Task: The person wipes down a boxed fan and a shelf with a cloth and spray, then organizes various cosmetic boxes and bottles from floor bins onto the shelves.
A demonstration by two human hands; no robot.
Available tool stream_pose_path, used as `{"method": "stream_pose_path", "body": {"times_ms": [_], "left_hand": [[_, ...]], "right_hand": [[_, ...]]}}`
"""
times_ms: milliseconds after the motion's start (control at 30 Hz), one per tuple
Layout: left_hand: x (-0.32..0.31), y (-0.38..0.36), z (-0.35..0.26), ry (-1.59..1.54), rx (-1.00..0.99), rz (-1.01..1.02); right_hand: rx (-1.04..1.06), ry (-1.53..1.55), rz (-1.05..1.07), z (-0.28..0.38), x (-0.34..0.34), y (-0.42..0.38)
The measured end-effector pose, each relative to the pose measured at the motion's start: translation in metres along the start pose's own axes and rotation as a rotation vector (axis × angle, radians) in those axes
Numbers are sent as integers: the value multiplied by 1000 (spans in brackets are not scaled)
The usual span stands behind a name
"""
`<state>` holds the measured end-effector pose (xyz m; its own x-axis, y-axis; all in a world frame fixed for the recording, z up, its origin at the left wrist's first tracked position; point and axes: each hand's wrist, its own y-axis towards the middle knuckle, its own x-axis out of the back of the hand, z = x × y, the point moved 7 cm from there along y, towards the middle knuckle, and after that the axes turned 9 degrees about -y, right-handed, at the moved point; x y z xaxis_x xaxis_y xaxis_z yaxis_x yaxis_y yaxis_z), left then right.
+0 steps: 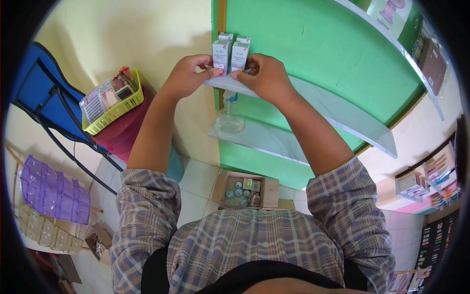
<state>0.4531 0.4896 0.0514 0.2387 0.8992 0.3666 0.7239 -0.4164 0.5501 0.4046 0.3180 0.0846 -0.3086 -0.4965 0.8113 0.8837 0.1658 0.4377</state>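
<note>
Small white-and-grey cosmetic boxes stand upright in two rows at the left end of a white marble-patterned shelf [318,100]. My left hand [187,77] grips the front left cosmetic box [221,53], its thumb on the lower front and the fingers along the outer side. My right hand [269,78] holds the front right cosmetic box [239,54] in the same way from the other side. Behind these two, the tops of two more boxes show. A narrow gap runs between the rows, and the boxes' bases are partly covered by my thumbs.
A clear pump bottle [230,122] stands on the lower shelf [267,143]. Above right, another shelf [391,36] juts out. On the floor lies an open carton [269,192] of small goods. Left are a yellow basket [115,109] and a folded blue chair [46,83].
</note>
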Motion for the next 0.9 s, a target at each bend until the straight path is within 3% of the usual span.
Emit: {"method": "stream_pose_path", "body": {"times_ms": [367,467,533,700,767,867,900], "left_hand": [[7,-2,3,-43,54,21],[33,-1,13,-56,4,-53],[52,-2,19,-114,-56,-156],[55,-7,19,-205,-20,-216],[47,-15,17,-232,3,-211],[44,-52,28,-381,-91,-520],[41,-71,45,-511,-92,-638]], "right_hand": [[-39,62,83,-8,0,0],[-6,221,124,-21,10,1],[-64,-53,142,-22,33,-4],[-103,-184,139,-36,65,-6],[23,-211,40,-29,78,-27],[-20,124,132,-23,94,-100],[-29,355,297,-26,90,-133]]}}
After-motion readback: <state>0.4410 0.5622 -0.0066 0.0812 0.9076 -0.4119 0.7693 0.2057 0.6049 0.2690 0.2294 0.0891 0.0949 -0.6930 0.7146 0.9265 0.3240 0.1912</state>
